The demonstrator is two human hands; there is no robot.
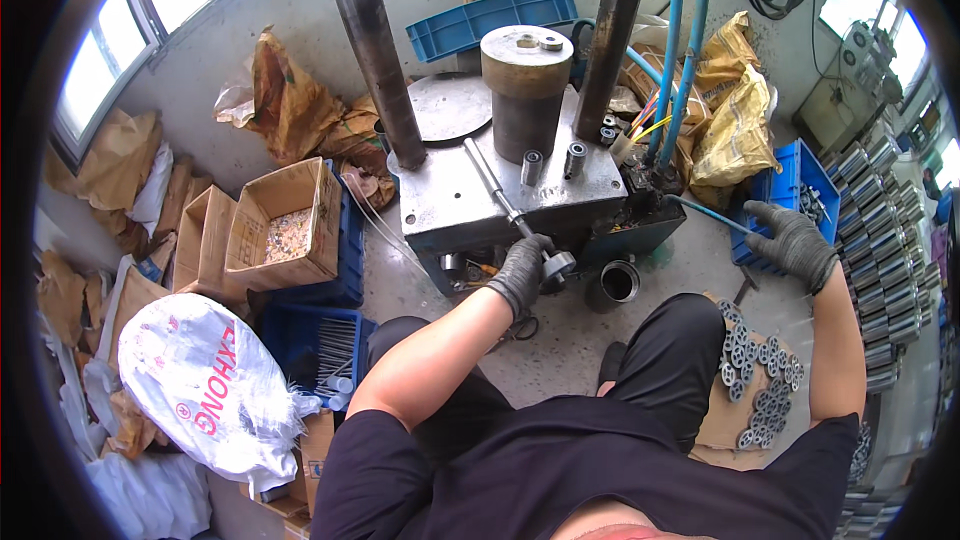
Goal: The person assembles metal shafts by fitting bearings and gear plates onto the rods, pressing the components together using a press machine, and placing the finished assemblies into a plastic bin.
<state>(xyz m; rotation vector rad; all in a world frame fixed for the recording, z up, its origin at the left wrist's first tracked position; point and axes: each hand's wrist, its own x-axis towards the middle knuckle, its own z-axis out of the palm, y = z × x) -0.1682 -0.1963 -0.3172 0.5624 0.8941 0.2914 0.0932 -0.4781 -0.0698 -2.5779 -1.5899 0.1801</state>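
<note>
While the left hand gripped the lever and the right hand hung open over the blue crate, fingers risked pinching in the press.

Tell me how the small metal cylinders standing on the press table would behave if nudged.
The two small metal cylinders on the press table look like solid steel, so probably heavy for their size and rigid. Standing upright on narrow ends on a smooth plate, they may tip, then roll. The left hand wears a glove, which should help against any slipperiness.

Blue crate contents too small; lever end hidden under left hand.
</note>
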